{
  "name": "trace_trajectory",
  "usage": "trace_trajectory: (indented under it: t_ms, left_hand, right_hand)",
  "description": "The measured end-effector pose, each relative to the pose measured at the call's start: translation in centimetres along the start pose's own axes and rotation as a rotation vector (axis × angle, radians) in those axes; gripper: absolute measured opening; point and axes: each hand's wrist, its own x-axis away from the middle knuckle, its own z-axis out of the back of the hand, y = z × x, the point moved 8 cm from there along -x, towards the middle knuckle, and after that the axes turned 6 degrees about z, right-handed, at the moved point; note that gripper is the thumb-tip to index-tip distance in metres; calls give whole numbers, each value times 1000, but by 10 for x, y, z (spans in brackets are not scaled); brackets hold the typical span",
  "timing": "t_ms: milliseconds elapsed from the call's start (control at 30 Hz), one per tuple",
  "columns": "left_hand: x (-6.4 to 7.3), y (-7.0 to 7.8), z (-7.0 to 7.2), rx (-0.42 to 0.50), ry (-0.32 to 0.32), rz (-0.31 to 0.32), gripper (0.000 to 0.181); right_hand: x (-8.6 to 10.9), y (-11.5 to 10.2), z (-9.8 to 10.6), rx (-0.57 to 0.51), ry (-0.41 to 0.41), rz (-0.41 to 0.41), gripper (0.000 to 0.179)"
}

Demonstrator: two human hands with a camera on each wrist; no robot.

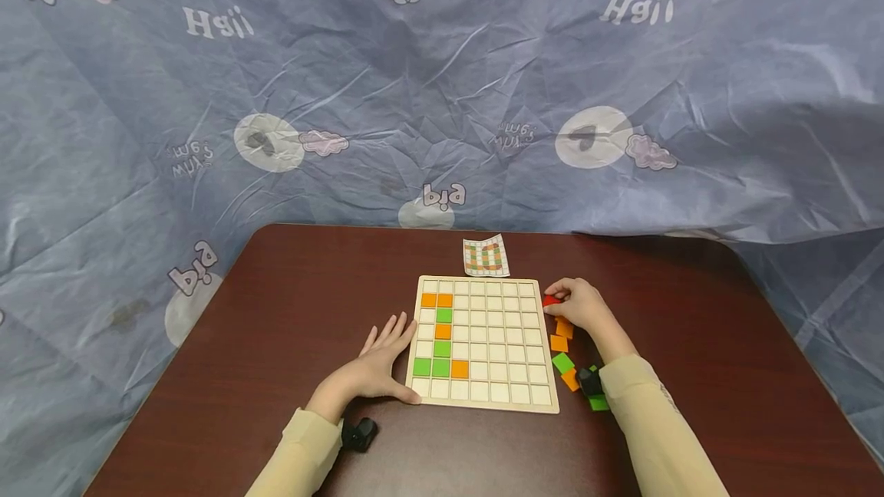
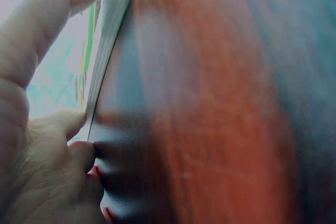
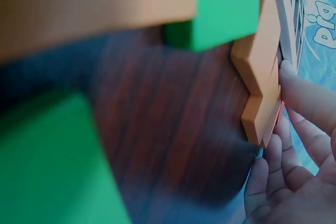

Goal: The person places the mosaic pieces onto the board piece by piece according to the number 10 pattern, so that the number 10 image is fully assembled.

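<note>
Blue printed fabric [image 1: 373, 67] hangs behind a reddish-brown wooden counter [image 1: 324, 282]. Eight orange and green square tiles [image 1: 443, 332] sit in a pale wooden grid board [image 1: 497, 352]; most cells are bare. The left hand [image 1: 378, 368] spreads along its edge; the right hand [image 1: 578, 305] pinches a red piece [image 1: 550, 301] near loose tiles [image 1: 559, 343], partly hidden by a black wrist device [image 1: 590, 382].

The pale gridded board [image 1: 499, 336] lies flat, orange and green tiles [image 1: 443, 316] inset, beside a red tile [image 1: 549, 301].
</note>
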Motion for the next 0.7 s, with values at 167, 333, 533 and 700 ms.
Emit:
trace_trajectory:
  t_ms: [167,333,533,700]
  left_hand:
    - [-1,1,0,-7,-3,6,124]
    - [-2,2,0,-8,-2,10,124]
    - [-1,2,0,3,-2,6,124]
    - [-1,2,1,4,-1,5,124]
  right_hand:
    - [2,2,2,0,-4,-35,27]
    - [6,3,4,-4,9,-66,28]
    - [11,3,9,-6,17,-47,24]
    - [13,2,8,-91,-4,-31,30]
